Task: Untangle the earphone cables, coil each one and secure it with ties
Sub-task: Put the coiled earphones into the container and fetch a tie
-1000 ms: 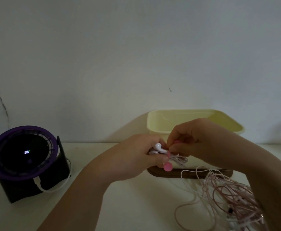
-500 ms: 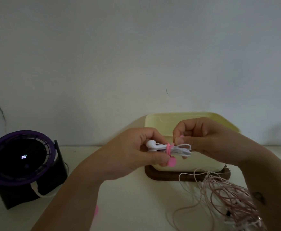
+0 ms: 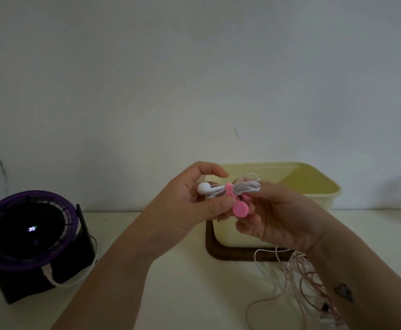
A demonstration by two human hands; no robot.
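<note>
A coiled white earphone cable [image 3: 240, 188] is held up in front of the yellow box, with a white earbud [image 3: 203, 187] sticking out on its left end. A pink tie [image 3: 230, 192] is wrapped round the middle of the coil, and its round pink end [image 3: 240, 209] hangs below. My left hand [image 3: 190, 206] pinches the coil's left end, thumb under it. My right hand [image 3: 278, 217] holds the right end from below, palm turned up. A tangle of pink and white cables [image 3: 306, 287] lies on the table under my right forearm.
A pale yellow plastic box [image 3: 318, 184] stands on a dark brown tray [image 3: 218, 253] against the wall. A purple-rimmed black fan [image 3: 28, 232] with a lit display and a white cord sits at the left. The table top is cream coloured.
The pink tie has been wound round the white coil. Both hands have risen with the bundle, and my right hand has turned palm up under it.
</note>
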